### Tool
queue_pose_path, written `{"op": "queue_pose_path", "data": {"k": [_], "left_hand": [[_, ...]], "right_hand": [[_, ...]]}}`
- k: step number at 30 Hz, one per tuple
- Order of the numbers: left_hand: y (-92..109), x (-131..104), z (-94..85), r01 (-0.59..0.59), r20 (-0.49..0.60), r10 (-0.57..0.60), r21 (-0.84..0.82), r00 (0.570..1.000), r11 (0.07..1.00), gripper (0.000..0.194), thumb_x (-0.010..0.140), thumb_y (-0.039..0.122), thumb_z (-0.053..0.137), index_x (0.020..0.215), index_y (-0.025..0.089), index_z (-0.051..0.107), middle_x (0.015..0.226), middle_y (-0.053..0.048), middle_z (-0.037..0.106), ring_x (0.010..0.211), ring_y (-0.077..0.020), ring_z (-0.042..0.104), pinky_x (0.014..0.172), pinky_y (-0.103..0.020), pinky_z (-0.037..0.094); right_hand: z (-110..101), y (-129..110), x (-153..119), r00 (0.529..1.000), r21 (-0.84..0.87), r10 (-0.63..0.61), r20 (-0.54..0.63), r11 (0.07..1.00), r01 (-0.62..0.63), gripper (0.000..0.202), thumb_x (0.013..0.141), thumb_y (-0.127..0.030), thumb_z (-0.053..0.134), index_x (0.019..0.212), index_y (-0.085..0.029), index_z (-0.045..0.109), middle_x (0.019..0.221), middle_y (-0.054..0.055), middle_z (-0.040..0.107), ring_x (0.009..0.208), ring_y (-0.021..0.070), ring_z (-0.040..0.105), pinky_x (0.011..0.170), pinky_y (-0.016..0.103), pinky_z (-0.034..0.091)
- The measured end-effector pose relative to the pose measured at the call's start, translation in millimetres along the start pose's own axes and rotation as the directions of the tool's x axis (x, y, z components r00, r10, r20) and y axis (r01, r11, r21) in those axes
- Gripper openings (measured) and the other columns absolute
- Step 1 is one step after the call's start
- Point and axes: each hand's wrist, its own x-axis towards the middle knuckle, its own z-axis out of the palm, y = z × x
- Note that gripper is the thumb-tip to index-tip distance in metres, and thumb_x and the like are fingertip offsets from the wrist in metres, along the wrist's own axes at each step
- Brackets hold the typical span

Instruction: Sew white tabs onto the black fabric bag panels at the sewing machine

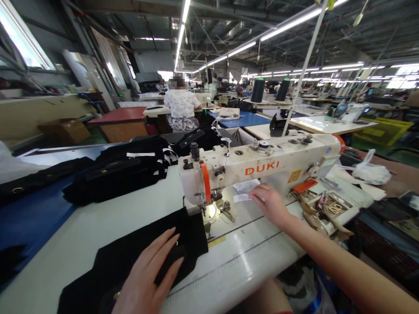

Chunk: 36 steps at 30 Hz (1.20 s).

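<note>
on the far left, black pieces with small gold-coloured fittings [129,168] are lying in a heap beyond the pale table [124,213]. nearer, a flat black fabric piece [114,257] is resting on that table, its right end reaching close to the needle area of the sewing machine [229,163]. the left hand [152,270] is lying over this piece, its fingers spreading slightly apart and its thumb standing away from them. in the background, a person in a patterned white top [183,104] is sitting facing away. the sewing machine is standing at the centre, showing orange lettering. under its arm, the right hand [270,203] is reaching in, thumb and fingertips closing on the end of a white strip [241,198], which is lying just beside some printed white papers [246,186]. farther right, an open tray [352,213] is holding small metal parts, and a white plastic bag [371,170] is sitting behind it.
</note>
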Motion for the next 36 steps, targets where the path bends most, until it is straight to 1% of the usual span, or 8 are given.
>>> {"op": "queue_pose_path", "data": {"k": [8,12,18,21,24,29,33,36], "left_hand": [[72.7,14.9,15.6,0.52,0.408,-0.327,-0.596,0.852,0.612,0.047,0.084,0.044,0.057,0.124,0.02,0.058,0.1,-0.007,0.076,0.093,-0.0233,0.072,0.087,-0.038,0.057],[57.9,10.6,4.1,0.613,0.43,-0.437,-0.556,0.79,0.561,0.038,0.079,0.045,0.059,0.109,0.021,0.066,0.09,-0.003,0.076,0.084,-0.0228,0.073,0.081,-0.036,0.058],[40.5,15.2,-11.2,0.588,0.471,-0.363,-0.542,0.804,0.6,0.037,0.082,0.043,0.055,0.108,0.021,0.067,0.082,-0.003,0.076,0.077,-0.0212,0.073,0.077,-0.035,0.059],[34.4,19.5,-9.7,0.485,0.37,-0.341,-0.434,0.864,0.759,0.037,0.086,0.042,0.051,0.113,0.021,0.066,0.085,-0.003,0.076,0.077,-0.021,0.072,0.074,-0.034,0.06],[30.5,21.7,-4.4,0.099,0.074,-0.089,-0.141,0.993,0.985,0.035,0.088,0.036,0.052,0.117,0.021,0.065,0.11,-0.008,0.072,0.101,-0.0254,0.068,0.09,-0.042,0.055],[30.6,30.9,4.7,-0.486,0.044,0.489,0.211,0.871,0.848,0.028,0.092,0.013,0.045,0.11,0.017,0.067,0.11,-0.008,0.071,0.107,-0.0229,0.064,0.104,-0.044,0.044],[24.0,43.9,10.4,-0.556,0.043,0.562,0.223,0.826,0.801,0.029,0.096,0.012,0.04,0.102,0.013,0.068,0.099,-0.008,0.072,0.095,-0.0192,0.066,0.097,-0.038,0.05],[13.8,50.3,17.3,-0.523,0.038,0.529,0.221,0.848,0.823,0.03,0.096,0.012,0.038,0.099,0.012,0.067,0.095,-0.008,0.072,0.093,-0.0194,0.065,0.092,-0.036,0.053]], "right_hand": [[24.2,-120.1,-32.2,0.968,0.359,-0.229,0.1,0.916,0.18,0.017,0.094,-0.021,0.054,0.081,-0.02,0.065,0.08,0.004,0.063,0.081,0.0177,0.057,0.075,0.03,0.047],[39.9,-125.9,-34.0,0.965,0.577,-0.02,0.262,0.804,-0.14,0.014,0.09,-0.019,0.059,0.103,-0.02,0.063,0.101,0.005,0.064,0.094,0.0169,0.06,0.085,0.03,0.049],[68.4,-113.2,-24.1,0.771,0.705,0.082,0.631,0.355,-0.614,0.021,0.079,-0.034,0.071,0.093,-0.019,0.064,0.077,-0.001,0.068,0.072,0.0151,0.068,0.068,0.027,0.054],[78.1,-115.2,-17.9,0.741,0.709,0.13,0.658,0.223,-0.669,0.031,0.071,-0.043,0.077,0.082,-0.017,0.064,0.068,-0.002,0.066,0.063,0.0139,0.067,0.061,0.025,0.053],[82.6,-118.7,-11.6,0.692,0.684,0.179,0.7,0.114,-0.721,0.035,0.065,-0.042,0.081,0.079,-0.016,0.062,0.066,-0.001,0.067,0.058,0.0134,0.067,0.057,0.024,0.053],[85.5,-120.4,-0.3,0.614,0.619,0.167,0.772,0.023,-0.785,0.026,0.071,-0.032,0.079,0.079,-0.015,0.062,0.063,0.0,0.066,0.058,0.0129,0.067,0.059,0.024,0.055],[83.6,-116.0,6.2,0.629,0.615,0.167,0.759,0.135,-0.777,0.012,0.082,-0.025,0.068,0.084,-0.015,0.063,0.066,0.001,0.067,0.061,0.0128,0.067,0.062,0.025,0.056],[75.9,-110.5,1.7,0.793,0.641,0.26,0.55,0.478,-0.601,0.007,0.087,-0.015,0.059,0.091,-0.015,0.064,0.078,0.004,0.07,0.071,0.0148,0.068,0.07,0.03,0.056]]}}
